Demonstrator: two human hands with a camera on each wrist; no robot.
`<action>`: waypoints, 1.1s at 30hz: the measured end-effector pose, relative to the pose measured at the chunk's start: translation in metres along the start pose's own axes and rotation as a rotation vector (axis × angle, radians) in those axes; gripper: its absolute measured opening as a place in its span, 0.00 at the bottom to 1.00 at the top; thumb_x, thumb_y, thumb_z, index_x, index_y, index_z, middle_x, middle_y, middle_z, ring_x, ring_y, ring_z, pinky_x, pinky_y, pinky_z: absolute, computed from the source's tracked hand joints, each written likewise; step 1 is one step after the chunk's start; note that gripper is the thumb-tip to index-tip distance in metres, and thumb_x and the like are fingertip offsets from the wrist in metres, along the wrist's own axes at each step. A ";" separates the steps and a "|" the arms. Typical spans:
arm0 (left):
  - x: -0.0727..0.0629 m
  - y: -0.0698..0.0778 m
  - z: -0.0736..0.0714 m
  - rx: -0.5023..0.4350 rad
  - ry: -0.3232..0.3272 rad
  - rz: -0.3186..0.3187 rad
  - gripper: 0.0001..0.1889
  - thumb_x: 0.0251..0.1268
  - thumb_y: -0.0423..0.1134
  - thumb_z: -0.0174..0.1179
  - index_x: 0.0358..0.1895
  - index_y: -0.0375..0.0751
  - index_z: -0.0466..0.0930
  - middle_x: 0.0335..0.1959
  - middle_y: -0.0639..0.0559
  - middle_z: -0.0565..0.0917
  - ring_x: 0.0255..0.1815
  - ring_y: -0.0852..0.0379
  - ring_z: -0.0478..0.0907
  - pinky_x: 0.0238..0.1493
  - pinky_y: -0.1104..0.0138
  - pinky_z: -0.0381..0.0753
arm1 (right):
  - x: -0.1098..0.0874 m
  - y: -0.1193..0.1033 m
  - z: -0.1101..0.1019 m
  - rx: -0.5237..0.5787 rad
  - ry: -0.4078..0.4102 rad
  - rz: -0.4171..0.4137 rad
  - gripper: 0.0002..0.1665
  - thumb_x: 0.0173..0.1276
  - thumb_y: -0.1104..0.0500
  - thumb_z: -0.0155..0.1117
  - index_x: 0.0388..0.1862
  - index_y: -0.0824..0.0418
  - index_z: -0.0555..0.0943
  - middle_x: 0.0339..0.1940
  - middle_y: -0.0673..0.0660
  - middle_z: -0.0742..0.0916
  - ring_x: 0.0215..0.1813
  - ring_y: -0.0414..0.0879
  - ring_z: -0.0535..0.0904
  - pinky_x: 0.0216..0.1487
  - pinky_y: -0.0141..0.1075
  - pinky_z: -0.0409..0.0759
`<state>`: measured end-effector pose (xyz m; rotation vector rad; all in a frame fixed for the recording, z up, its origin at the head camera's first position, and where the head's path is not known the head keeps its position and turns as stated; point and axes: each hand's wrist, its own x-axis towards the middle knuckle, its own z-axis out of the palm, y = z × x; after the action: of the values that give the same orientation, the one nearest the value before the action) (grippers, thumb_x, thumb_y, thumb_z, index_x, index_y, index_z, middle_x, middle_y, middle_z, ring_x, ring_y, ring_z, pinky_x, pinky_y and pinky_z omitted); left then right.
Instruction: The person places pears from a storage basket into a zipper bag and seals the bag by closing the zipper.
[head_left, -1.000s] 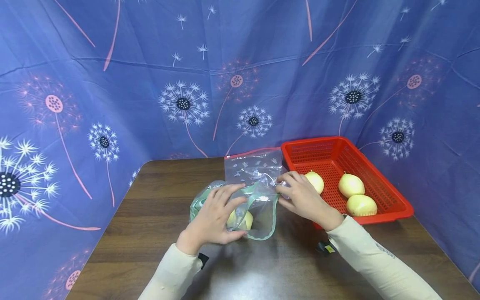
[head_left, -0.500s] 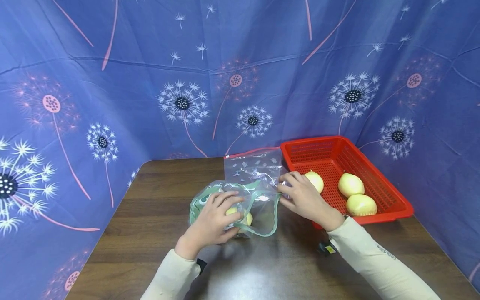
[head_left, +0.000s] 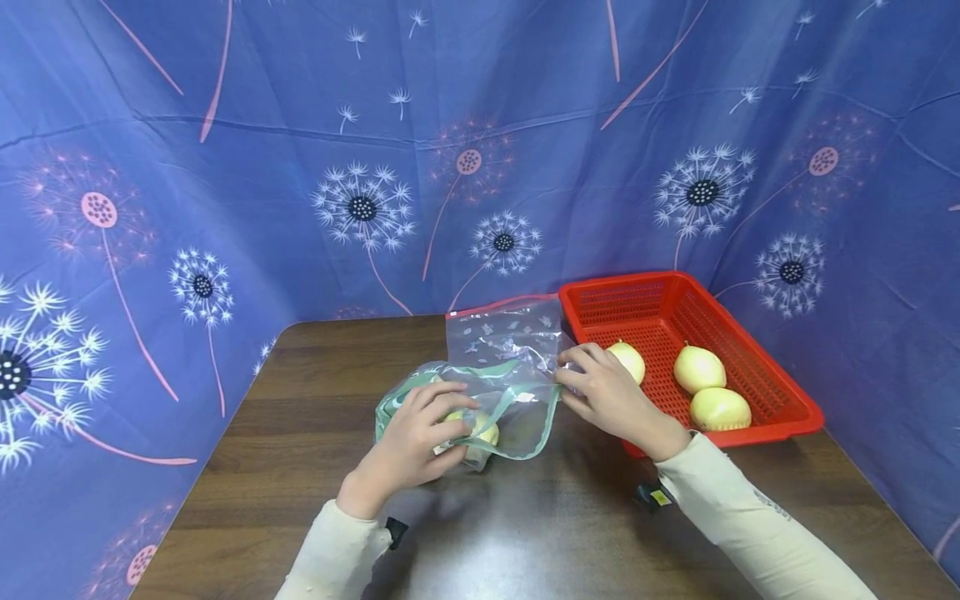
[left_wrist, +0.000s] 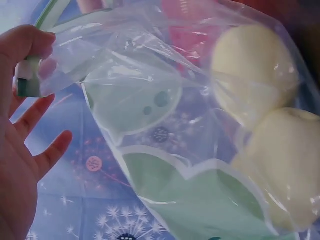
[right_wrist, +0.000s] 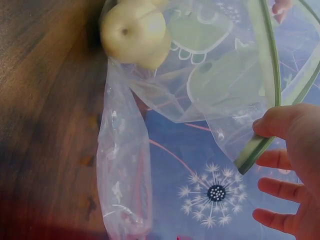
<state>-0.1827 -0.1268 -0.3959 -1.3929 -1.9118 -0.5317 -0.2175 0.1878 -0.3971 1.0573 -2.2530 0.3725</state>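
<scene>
A clear zip bag (head_left: 528, 429) with green edging and green cartoon prints (left_wrist: 130, 105) lies on the table in the head view. Pale yellow pears (left_wrist: 255, 70) show through its plastic in both wrist views. My left hand (head_left: 412, 437) reaches over the bag; in the left wrist view its thumb and forefinger pinch the green strip, the other fingers spread. With thumb and forefinger my right hand (head_left: 600, 392) pinches the other end of the green strip (right_wrist: 272, 80), its remaining fingers apart. In the head view, the left hand partly hides a pear (head_left: 487, 432) inside.
Behind lies another clear bag (head_left: 502, 333) with a pink zip, partly overlapped by the green-edged one. A red plastic basket (head_left: 787, 400) at the right holds several pears (head_left: 700, 369). A blue dandelion-print curtain (head_left: 465, 100) hangs behind the wooden table (head_left: 300, 433).
My left hand has drawn slightly left, its fingers closing in from a wider spread. The green edge nearest me has lifted away from the front. My right hand stays about where it was.
</scene>
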 end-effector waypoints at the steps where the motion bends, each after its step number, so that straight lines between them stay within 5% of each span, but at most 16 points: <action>1: 0.002 0.001 -0.002 -0.003 0.010 0.003 0.07 0.49 0.31 0.63 0.31 0.46 0.78 0.48 0.48 0.83 0.57 0.41 0.77 0.52 0.51 0.76 | 0.000 0.000 0.000 0.002 -0.001 0.002 0.09 0.53 0.65 0.70 0.34 0.56 0.84 0.43 0.59 0.83 0.46 0.58 0.76 0.45 0.51 0.77; 16: 0.022 0.005 -0.043 0.107 0.129 0.042 0.07 0.57 0.32 0.48 0.25 0.43 0.74 0.41 0.50 0.84 0.51 0.42 0.80 0.48 0.48 0.74 | 0.006 -0.009 -0.011 0.036 0.043 -0.030 0.09 0.54 0.65 0.67 0.35 0.56 0.84 0.42 0.58 0.82 0.46 0.55 0.75 0.45 0.49 0.76; 33: 0.029 -0.008 -0.090 0.224 0.326 0.018 0.09 0.54 0.32 0.50 0.20 0.39 0.75 0.33 0.47 0.86 0.43 0.39 0.82 0.45 0.46 0.72 | 0.028 -0.029 -0.050 0.036 0.155 -0.103 0.06 0.64 0.61 0.59 0.37 0.57 0.83 0.42 0.58 0.81 0.47 0.57 0.76 0.42 0.50 0.73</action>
<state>-0.1690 -0.1720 -0.3138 -1.1044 -1.6390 -0.4856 -0.1884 0.1772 -0.3411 1.1187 -2.0539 0.4372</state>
